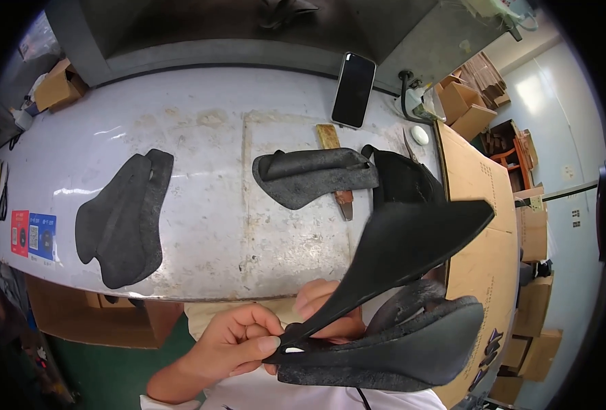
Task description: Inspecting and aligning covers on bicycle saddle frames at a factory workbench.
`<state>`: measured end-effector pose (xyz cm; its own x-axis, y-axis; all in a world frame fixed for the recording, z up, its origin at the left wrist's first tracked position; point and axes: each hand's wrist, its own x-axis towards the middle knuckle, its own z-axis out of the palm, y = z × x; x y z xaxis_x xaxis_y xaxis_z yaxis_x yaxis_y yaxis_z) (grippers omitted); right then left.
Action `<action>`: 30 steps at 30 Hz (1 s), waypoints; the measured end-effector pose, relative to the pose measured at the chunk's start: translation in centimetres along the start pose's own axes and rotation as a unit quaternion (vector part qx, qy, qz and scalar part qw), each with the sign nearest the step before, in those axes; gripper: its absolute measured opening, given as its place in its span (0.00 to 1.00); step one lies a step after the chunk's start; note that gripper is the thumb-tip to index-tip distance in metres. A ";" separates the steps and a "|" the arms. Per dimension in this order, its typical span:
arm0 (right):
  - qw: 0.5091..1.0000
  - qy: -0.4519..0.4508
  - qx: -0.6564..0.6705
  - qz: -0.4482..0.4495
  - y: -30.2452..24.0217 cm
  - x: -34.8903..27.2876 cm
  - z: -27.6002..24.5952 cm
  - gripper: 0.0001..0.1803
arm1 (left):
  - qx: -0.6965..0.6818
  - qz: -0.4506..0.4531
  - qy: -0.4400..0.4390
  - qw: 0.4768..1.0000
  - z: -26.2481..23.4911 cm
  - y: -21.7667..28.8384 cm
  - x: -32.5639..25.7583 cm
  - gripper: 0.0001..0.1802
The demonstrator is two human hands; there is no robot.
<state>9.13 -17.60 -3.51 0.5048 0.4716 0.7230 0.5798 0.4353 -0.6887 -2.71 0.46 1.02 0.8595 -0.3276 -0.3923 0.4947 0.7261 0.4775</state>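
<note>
My left hand pinches the narrow end of a black saddle-shaped foam piece that sticks up and to the right. My right hand is mostly hidden behind that piece and grips it from the far side, over a stack of similar black pieces in my lap. On the worn white workbench lie a pile of dark grey pieces at the left and a single curled one in the middle.
A phone leans at the bench's back edge. A wooden-handled tool lies under the curled piece, and a black bag sits beside it. A large cardboard box stands to my right; more boxes fill the room beyond.
</note>
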 end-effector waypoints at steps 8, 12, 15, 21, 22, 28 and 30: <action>0.993 -0.114 0.003 -0.014 -0.7 0.6 -1.5 0.19 | 0.006 0.039 -0.006 0.999 0.0 0.0 0.1 0.09; 0.995 -0.094 0.018 -0.010 -0.1 0.1 -0.5 0.17 | -0.017 0.069 0.029 0.997 0.1 -0.1 -0.5 0.09; 0.997 -0.074 0.031 -0.008 0.2 0.0 0.1 0.14 | 0.009 0.124 0.026 0.992 0.0 0.0 -0.5 0.09; 0.996 -0.073 0.011 0.041 -1.1 0.4 -0.4 0.09 | 0.048 0.098 -0.040 0.993 0.4 -0.3 -0.7 0.10; 0.994 -0.109 0.030 0.014 -0.4 0.3 -0.8 0.09 | 0.047 0.099 -0.034 0.993 0.3 -0.4 -0.8 0.10; 0.991 -0.129 -0.012 0.012 -1.4 0.3 -1.4 0.12 | 0.070 0.085 -0.068 0.992 0.0 -0.3 -0.4 0.10; 0.986 -0.159 -0.046 -0.009 -1.1 -0.7 -1.7 0.12 | 0.050 0.064 -0.067 0.994 0.1 -0.3 -0.5 0.10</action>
<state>9.22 -19.71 -3.20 0.2759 0.6882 0.6711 0.6500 0.3808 -0.6577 -3.22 0.33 1.17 0.9227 -0.3181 -0.2179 0.3840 0.7062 0.5948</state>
